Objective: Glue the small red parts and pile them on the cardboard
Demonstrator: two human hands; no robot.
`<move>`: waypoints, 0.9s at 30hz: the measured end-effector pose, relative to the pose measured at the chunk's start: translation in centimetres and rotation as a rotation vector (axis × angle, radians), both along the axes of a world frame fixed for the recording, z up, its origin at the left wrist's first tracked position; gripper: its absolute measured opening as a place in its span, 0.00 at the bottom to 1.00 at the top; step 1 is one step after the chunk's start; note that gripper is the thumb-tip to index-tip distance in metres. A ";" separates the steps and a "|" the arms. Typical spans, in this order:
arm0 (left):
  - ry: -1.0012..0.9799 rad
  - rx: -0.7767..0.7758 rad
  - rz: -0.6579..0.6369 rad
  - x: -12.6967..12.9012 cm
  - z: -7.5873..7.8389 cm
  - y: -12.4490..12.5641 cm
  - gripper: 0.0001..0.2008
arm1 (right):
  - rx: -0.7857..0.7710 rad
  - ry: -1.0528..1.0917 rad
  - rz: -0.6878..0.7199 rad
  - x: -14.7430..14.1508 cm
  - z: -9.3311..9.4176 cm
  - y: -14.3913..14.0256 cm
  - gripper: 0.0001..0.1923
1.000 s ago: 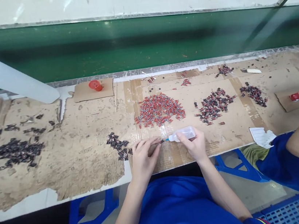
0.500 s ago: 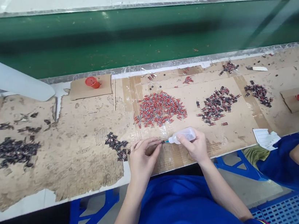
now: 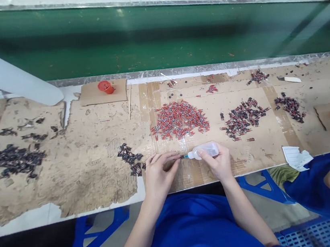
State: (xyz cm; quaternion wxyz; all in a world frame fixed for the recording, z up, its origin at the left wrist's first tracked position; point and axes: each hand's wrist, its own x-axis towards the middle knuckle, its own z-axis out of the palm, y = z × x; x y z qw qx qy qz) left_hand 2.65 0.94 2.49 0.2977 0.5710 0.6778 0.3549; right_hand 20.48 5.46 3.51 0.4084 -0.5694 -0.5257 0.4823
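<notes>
Near the counter's [image 3: 73,210] front edge, our left hand [image 3: 157,177] pinches a tiny stiff part; our right hand [image 3: 219,164] grips the soft, light clear squeeze bottle [image 3: 202,151] mid-body.

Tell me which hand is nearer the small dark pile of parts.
Left. The left hand sits just beside the dark pile; the right hand, holding the squeeze bottle, is farther away.
</notes>
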 end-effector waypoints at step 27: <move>0.134 0.086 -0.037 0.5 -0.5 -0.4 0.08 | 0.244 -0.517 -0.240 4.6 0.5 -0.6 0.21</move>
